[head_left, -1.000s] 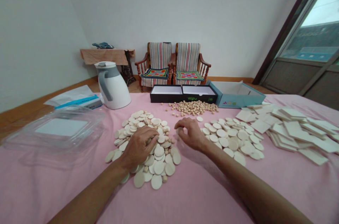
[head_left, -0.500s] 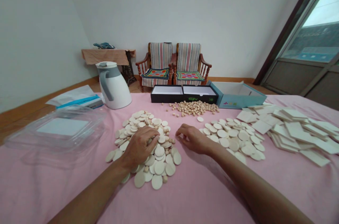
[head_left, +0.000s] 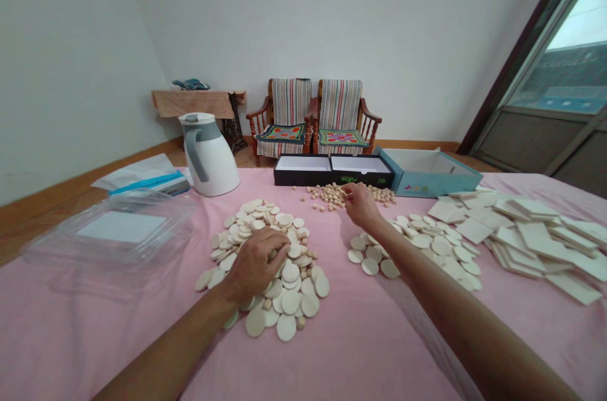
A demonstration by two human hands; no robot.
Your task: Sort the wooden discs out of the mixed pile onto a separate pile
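My left hand (head_left: pixel 256 264) lies palm down on a heap of pale wooden discs (head_left: pixel 265 224) mixed with small beads, its fingers curled into the pile. My right hand (head_left: pixel 361 203) is stretched far forward over a scatter of small round wooden beads (head_left: pixel 327 195). Its fingers are pinched at the beads' edge, and I cannot tell whether a bead is between them. A second spread of discs (head_left: pixel 422 243) lies under and right of my right forearm.
Behind the beads stand a black open box (head_left: pixel 303 177) and a blue box (head_left: pixel 429 185). Several square wooden tiles (head_left: pixel 526 233) cover the right side. A white jug (head_left: pixel 208 154) and a clear plastic lid (head_left: pixel 114 233) sit at the left on the pink cloth (head_left: pixel 341 350).
My right hand left the gap between the two disc piles and reached forward to the bead scatter. My left hand stayed on the left pile. The view shifted slightly.
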